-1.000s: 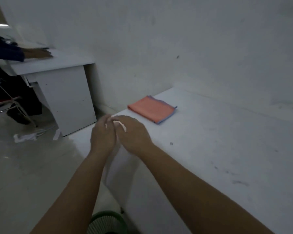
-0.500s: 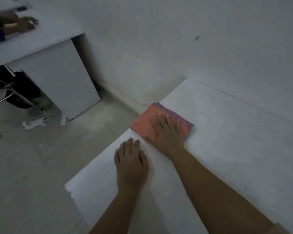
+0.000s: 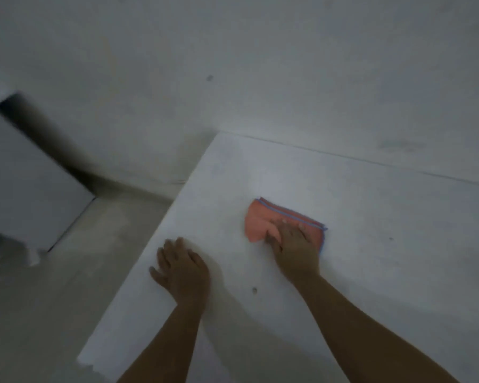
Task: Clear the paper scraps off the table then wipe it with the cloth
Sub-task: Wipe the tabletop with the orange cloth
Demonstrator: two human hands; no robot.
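A folded orange cloth with a blue edge lies on the white table, away from the table's left edge. My right hand presses down on the cloth's near right part, fingers bunching the fabric. My left hand lies flat on the table near its left edge, fingers spread, holding nothing. No paper scraps show on the tabletop.
A grey wall runs along the table's far side. Bare concrete floor lies to the left of the table. A white cabinet side stands at the far left, blurred. A small dark spot marks the tabletop between my arms.
My hands left the table edge, where they held a scrap. The right hand landed on the cloth and has slid it rightward, away from the table's left edge. The left hand rests flat.
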